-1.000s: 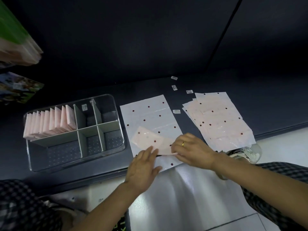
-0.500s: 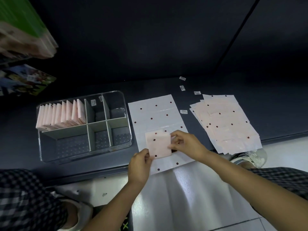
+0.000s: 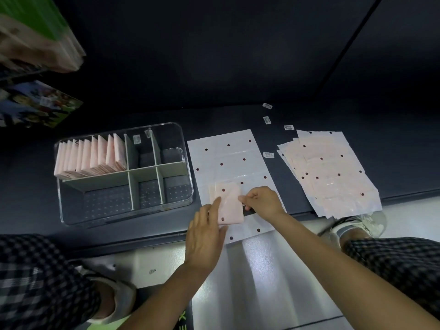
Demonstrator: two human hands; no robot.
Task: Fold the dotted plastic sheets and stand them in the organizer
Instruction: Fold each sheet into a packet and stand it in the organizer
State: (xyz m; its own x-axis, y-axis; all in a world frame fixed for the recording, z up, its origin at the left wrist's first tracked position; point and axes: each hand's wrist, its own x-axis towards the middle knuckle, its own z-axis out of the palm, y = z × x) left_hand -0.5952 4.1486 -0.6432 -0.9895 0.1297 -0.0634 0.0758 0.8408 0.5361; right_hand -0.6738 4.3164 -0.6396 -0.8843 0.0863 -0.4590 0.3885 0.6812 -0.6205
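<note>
A small folded pink dotted sheet [image 3: 230, 203] lies on a flat white dotted sheet [image 3: 228, 158] near the dark table's front edge. My left hand [image 3: 206, 232] presses on the folded sheet's left edge with straight fingers. My right hand [image 3: 262, 202] pinches its right edge. The clear organizer [image 3: 183, 148] sits to the left; several folded pink sheets [image 3: 91, 156] stand in its back-left compartment. A stack of unfolded dotted sheets [image 3: 331, 172] lies to the right.
Small white labels [image 3: 268, 155] lie scattered between the sheets and behind them. Colourful packages [image 3: 35, 106] hang at the far left. The table's front edge [image 3: 142, 239] runs just under my hands; my checkered legs and shoes are below.
The long folded strip has been folded down into a small rectangle. My left hand went from gripping its lower-left corner to pressing flat on its left edge.
</note>
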